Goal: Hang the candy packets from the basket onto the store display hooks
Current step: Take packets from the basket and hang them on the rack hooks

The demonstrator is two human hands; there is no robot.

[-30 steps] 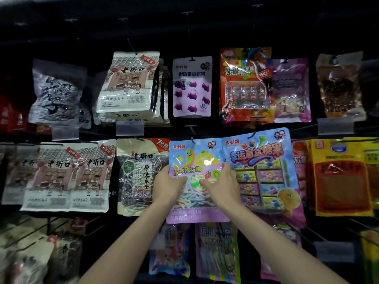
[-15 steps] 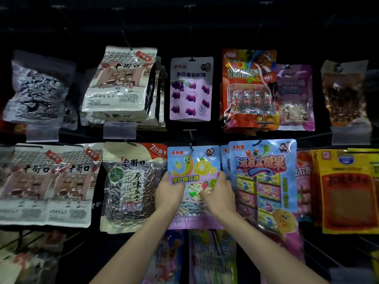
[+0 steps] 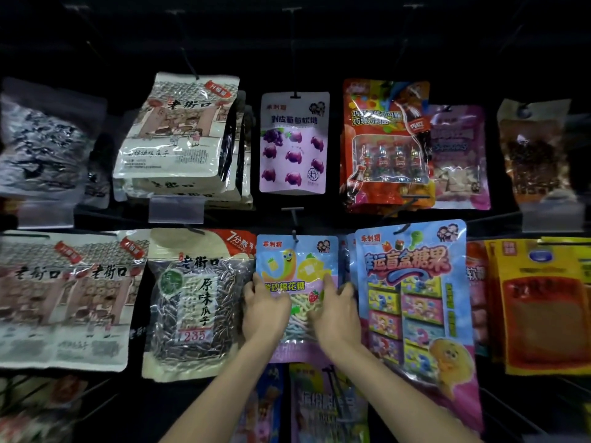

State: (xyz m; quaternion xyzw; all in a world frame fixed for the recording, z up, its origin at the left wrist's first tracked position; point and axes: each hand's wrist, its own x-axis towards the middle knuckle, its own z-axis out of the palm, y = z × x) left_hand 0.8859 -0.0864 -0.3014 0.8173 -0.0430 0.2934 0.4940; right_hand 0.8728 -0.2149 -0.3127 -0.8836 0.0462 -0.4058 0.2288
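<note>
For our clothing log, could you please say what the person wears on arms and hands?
Nothing shows: the left hand and right hand are bare, with no gloves or watch visible, and both forearms are sleeveless up to the frame's edge.

Glossy plastic film on candy packet (image 3: pixel 297 260) & seed bag (image 3: pixel 198 302) (clear window), thin metal hook (image 3: pixel 293 223).

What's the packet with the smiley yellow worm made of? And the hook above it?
The candy packet looks like thin glossy plastic film: it glints, and a clear window shows the candy. The hook is probably thin dark metal wire; too dim to be sure.
</note>
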